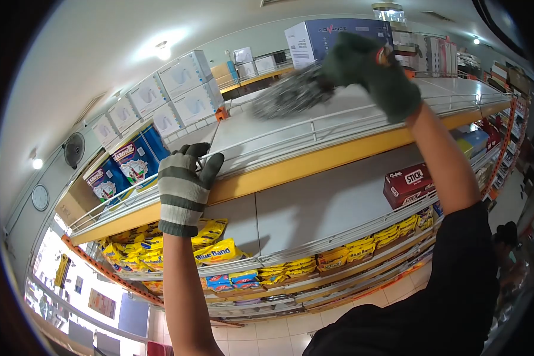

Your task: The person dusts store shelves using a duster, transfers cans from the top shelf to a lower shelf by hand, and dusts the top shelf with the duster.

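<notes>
My left hand, in a grey-and-white striped glove, is closed over the front wire rail of the top shelf. My right hand, in a dark green glove, is raised above that shelf and closed around a grey duster. Motion blurs the duster's fibres, and its handle is hidden in the fist. Beneath it lies the white top shelf surface, edged by a yellow beam. A blue and white box stands just behind my right hand.
White boxes and blue packs stand on the top shelf at left. Lower down are yellow Blue Band packs and a dark red STICK box. A person is at the far right.
</notes>
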Demonstrator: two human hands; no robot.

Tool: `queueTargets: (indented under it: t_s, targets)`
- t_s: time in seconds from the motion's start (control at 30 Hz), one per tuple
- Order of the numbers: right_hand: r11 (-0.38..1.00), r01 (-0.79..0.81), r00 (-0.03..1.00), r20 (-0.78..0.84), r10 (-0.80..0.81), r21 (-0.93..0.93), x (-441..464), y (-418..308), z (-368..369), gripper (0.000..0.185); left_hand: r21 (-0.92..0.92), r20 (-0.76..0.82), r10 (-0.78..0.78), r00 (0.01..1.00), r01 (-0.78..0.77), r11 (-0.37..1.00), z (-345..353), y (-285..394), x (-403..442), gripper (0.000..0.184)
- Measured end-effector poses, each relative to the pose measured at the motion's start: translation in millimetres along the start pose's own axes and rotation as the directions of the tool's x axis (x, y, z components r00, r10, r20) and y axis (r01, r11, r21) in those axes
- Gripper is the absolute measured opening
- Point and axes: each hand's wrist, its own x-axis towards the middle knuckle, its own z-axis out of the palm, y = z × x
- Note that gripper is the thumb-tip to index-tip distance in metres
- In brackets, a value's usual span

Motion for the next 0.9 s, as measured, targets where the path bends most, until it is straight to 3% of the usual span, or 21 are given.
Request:
queueTargets:
  t_s: [0.07,0.13,0.17,0.27,0.33,0.43,0.5,0.53,0.57,0.63,0.67,0.8,0.87,0.9]
  targets:
    - [0.866,0.160,0.971,-0.083,-0.225,-0.474,-5,3,-39,0.026,0.001,0.012,-0.003,1.000,0.003,1.000,1,-2,1,0.026]
    - [0.640,-0.221,0.975,-0.189,0.118,-0.736,2,-3,-66,0.028,0.005,0.005,-0.010,1.000,0.010,1.000,0,-2,1,0.026]
    - [0.634,-0.222,0.975,-0.187,0.123,-0.741,3,3,-69,0.028,0.007,-0.003,-0.015,1.000,0.015,1.000,2,-1,0,0.026]
    - [0.825,-0.275,0.927,-0.363,0.091,-0.494,-3,38,-70,0.028,0.006,-0.060,0.011,0.998,-0.010,1.000,4,0,0,0.025]
    - [0.925,-0.125,0.975,-0.215,0.048,-0.360,-3,41,-42,0.022,0.072,-0.043,-0.013,0.999,0.016,0.997,3,1,0,0.025]
    - [0.962,-0.004,0.995,0.099,0.032,-0.272,4,45,-29,0.017,-0.004,-0.019,-0.027,0.999,0.027,1.000,2,3,2,0.026]
    - [0.997,-0.082,0.997,0.010,0.082,-0.009,0,24,-21,0.017,0.017,-0.025,-0.008,1.000,0.008,1.000,4,3,1,0.026]
    - [0.995,-0.068,0.982,-0.179,0.054,-0.069,-9,22,-26,0.019,0.045,-0.036,0.003,0.999,-0.002,0.999,3,1,-1,0.026]
    - [0.953,-0.114,0.987,-0.141,0.077,-0.282,-13,21,-46,0.022,0.045,-0.028,0.004,1.000,-0.003,0.999,2,1,-1,0.028]
    - [0.727,-0.131,0.991,-0.062,0.121,-0.674,-20,19,-85,0.030,0.045,-0.022,-0.021,1.000,0.022,0.999,-1,3,0,0.032]
    - [0.626,-0.150,0.989,-0.106,0.108,-0.765,-26,29,-96,0.030,0.038,-0.015,-0.039,0.999,0.040,0.998,-2,5,0,0.037]
    - [0.518,-0.152,0.984,-0.178,0.000,-0.841,-25,30,-91,0.032,0.056,-0.052,-0.048,0.997,0.051,0.997,4,7,0,0.036]
    - [0.872,-0.156,0.969,-0.242,0.044,-0.463,-23,-6,-46,0.033,0.110,-0.090,-0.012,0.996,0.022,0.994,8,5,-2,0.032]
    - [0.948,-0.077,0.977,-0.214,0.010,-0.309,-22,-23,-31,0.033,0.096,-0.088,-0.009,0.996,0.017,0.995,10,4,-1,0.031]
